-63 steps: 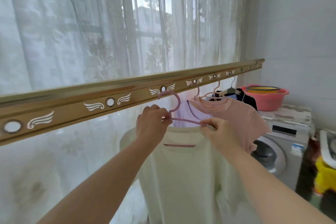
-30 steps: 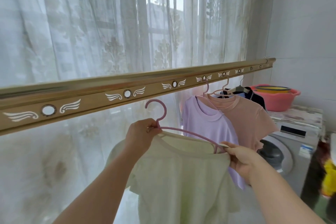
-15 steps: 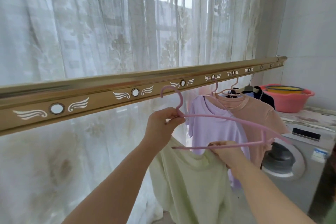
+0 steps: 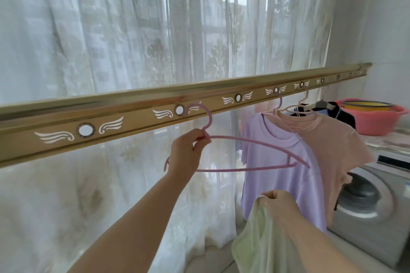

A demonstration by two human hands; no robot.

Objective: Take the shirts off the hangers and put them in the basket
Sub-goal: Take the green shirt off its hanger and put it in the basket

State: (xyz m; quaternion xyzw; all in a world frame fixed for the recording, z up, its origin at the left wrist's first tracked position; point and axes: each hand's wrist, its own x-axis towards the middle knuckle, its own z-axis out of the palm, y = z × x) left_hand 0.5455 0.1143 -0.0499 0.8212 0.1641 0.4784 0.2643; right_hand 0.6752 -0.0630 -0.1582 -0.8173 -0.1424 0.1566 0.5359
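Markings: the gold rail (image 4: 133, 115) carries only white wing motifs on either side of round holes. The control panel and a sticker on the washing machine (image 4: 366, 206) are too blurred to read.

Change: half a second earlier the right hand was at the hanger's lower bar, with the green collar bunched just under it. The shirt is now fully off the hanger and has dropped to the lower right. The hanger has risen slightly, and its hook now overlaps the rail face beside a hole. Two seconds back the shirt still hung on this hanger.

Grip: the left hand (image 4: 187, 153) is closed around the neck of the pink hanger (image 4: 244, 170), just under the hook, and holds it bare and roughly level. The right hand (image 4: 279, 205) is fisted on a gathered fold at the top of the green shirt (image 4: 255, 246).

Task item: the green shirt is pale, thin and crumpled. It hangs limp from the fist, below the hanger and in front of the hem of the lilac shirt (image 4: 277, 188). The lilac shirt and a peach shirt (image 4: 332, 146) are on their own hangers on the rail, touching each other, with a dark garment (image 4: 337, 111) behind them.

Surroundings: a pink basin (image 4: 377, 117) sits on the washing machine. A sheer curtain (image 4: 111, 40) hangs behind the rail.
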